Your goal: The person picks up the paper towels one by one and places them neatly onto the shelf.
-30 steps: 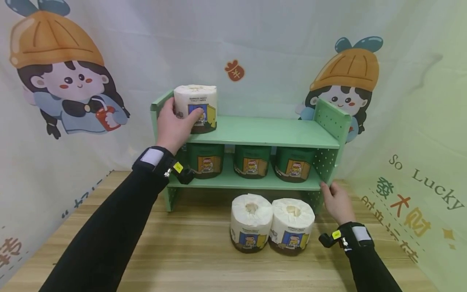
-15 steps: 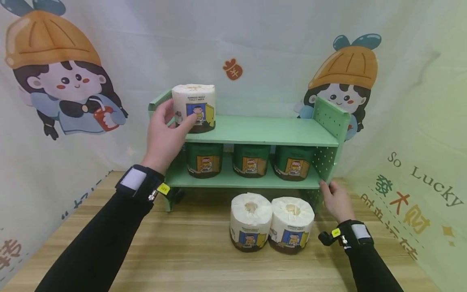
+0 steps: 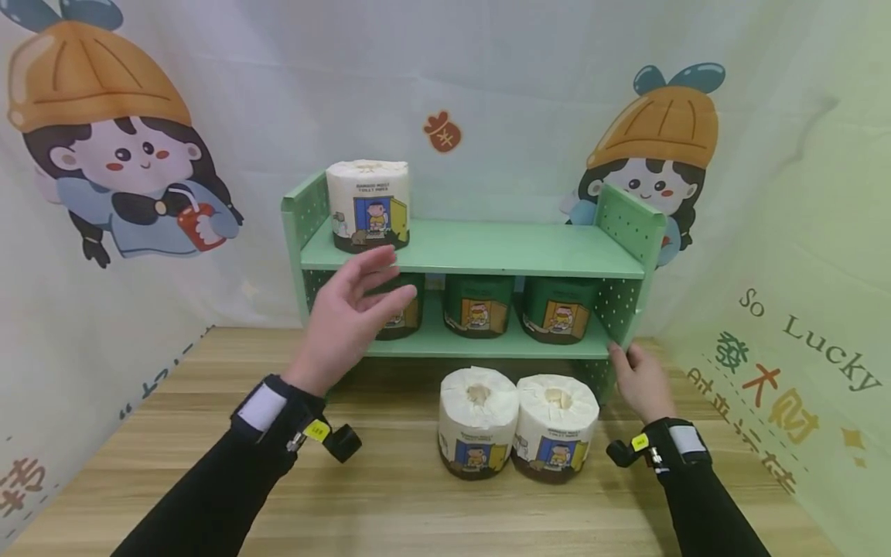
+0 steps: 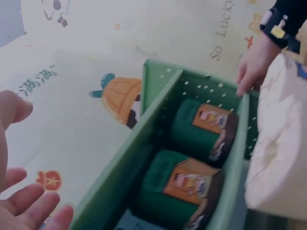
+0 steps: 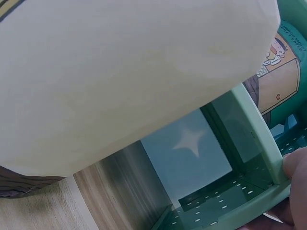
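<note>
In the head view, my left hand (image 3: 348, 317) hovers before the green shelf (image 3: 501, 249), fingers spread and holding nothing. Just above it, a white-wrapped toilet roll (image 3: 369, 205) stands upright at the left end of the top board. My right hand (image 3: 643, 381) grips the shelf's right side panel at the lower board; the right wrist view shows the thumb (image 5: 296, 162) against that corner. Two more white rolls stand side by side on the table, a left one (image 3: 478, 425) and a right one (image 3: 557, 429), between my hands and before the shelf.
Three green toilet rolls line the lower board: a right one (image 3: 559, 309), a middle one (image 3: 479, 307) and a left one (image 3: 404, 317) partly behind my left hand. The wooden table (image 3: 390, 503) meets a printed cloth backdrop (image 3: 515, 100) behind and at both sides.
My left hand has let go of the white toilet roll on the top board and drawn down and back toward me. The right hand keeps its hold on the shelf.
</note>
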A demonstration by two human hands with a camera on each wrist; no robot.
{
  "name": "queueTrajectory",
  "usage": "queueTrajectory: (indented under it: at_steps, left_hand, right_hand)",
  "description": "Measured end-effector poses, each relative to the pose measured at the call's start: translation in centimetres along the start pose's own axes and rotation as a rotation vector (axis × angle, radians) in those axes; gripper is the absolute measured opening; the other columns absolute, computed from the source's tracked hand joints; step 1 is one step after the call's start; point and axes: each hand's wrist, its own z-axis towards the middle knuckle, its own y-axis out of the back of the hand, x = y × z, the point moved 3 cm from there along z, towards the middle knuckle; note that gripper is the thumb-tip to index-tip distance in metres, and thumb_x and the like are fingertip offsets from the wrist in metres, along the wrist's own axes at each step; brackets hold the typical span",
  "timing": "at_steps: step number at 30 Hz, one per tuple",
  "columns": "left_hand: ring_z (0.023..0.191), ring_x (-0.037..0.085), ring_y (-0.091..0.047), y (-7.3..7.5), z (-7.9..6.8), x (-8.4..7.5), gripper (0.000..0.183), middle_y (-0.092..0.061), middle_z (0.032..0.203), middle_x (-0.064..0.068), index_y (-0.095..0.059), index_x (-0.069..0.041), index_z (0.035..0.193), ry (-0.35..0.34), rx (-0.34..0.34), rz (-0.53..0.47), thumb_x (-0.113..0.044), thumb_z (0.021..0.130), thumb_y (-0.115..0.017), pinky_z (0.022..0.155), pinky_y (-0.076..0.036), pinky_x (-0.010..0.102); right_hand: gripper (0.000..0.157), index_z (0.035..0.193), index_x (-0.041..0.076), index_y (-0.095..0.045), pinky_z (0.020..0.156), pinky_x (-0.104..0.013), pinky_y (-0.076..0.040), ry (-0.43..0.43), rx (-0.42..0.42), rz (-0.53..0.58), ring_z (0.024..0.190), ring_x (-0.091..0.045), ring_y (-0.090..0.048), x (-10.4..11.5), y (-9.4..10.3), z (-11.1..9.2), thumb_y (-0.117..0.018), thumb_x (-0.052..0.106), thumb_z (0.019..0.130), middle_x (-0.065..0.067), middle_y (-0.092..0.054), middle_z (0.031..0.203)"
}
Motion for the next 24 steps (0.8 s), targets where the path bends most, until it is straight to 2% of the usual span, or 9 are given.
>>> queueTrajectory:
  at_steps: [5,9,14,18,21,24]
  left_hand:
    - [0.126,0.028,-0.044,-1.8,-1.5,1.9,0.057,-0.045,0.142,0.014,-0.039,0.003,0.144,0.028,0.086,-0.046,-0.004,0.095,-0.067,0.103,-0.042,0.047]
    - [0.124,0.026,-0.046,-3.0,-2.6,3.9,0.055,-0.048,0.141,0.011,-0.043,0.000,0.143,0.068,0.122,-0.063,-0.006,0.094,-0.069,0.099,-0.045,0.047]
    - [0.125,0.025,-0.046,-4.3,-4.0,6.3,0.057,-0.048,0.141,0.009,-0.044,-0.005,0.143,0.129,0.145,-0.078,-0.010,0.093,-0.071,0.101,-0.044,0.048]
    - [0.128,0.030,-0.042,-5.1,-4.7,7.6,0.061,-0.046,0.143,0.013,-0.042,-0.001,0.144,0.152,0.151,-0.098,-0.008,0.092,-0.072,0.104,-0.039,0.053]
    - [0.128,0.030,-0.040,-5.6,-5.1,8.6,0.065,-0.043,0.144,0.016,-0.040,0.001,0.145,0.164,0.148,-0.106,-0.009,0.091,-0.074,0.105,-0.037,0.055]
    - [0.129,0.028,-0.040,-6.0,-5.3,10.5,0.067,-0.043,0.145,0.014,-0.039,0.000,0.146,0.166,0.147,-0.105,-0.012,0.090,-0.076,0.105,-0.036,0.055]
  right_hand:
    - [0.048,0.125,-0.005,-0.059,0.061,-0.038,-0.043,0.001,-0.003,-0.007,0.085,-0.034,-0.056,-0.3,0.0,0.1,-0.038,0.035,0.109,-0.027,-0.064,0.108]
    - [0.047,0.126,-0.005,-0.059,0.062,-0.038,-0.044,0.004,-0.009,-0.004,0.086,-0.034,-0.057,-0.4,0.0,0.1,-0.039,0.034,0.109,-0.027,-0.064,0.108]
    - [0.047,0.127,-0.005,-0.058,0.059,-0.037,-0.045,0.000,0.008,0.010,0.085,-0.033,-0.058,-0.3,-0.1,0.0,-0.038,0.034,0.109,-0.028,-0.064,0.106]
    - [0.048,0.130,-0.005,-0.056,0.058,-0.036,-0.045,-0.005,0.017,0.021,0.087,-0.034,-0.058,-0.1,0.0,-0.1,-0.038,0.034,0.110,-0.028,-0.064,0.106]
    - [0.048,0.130,-0.004,-0.056,0.054,-0.034,-0.042,-0.007,0.016,0.026,0.082,-0.032,-0.056,-0.1,0.0,0.0,-0.038,0.035,0.110,-0.026,-0.063,0.099]
    - [0.049,0.132,-0.004,-0.055,0.055,-0.034,-0.043,-0.009,0.020,0.027,0.084,-0.032,-0.056,-0.1,0.0,0.0,-0.037,0.036,0.110,-0.026,-0.063,0.101]
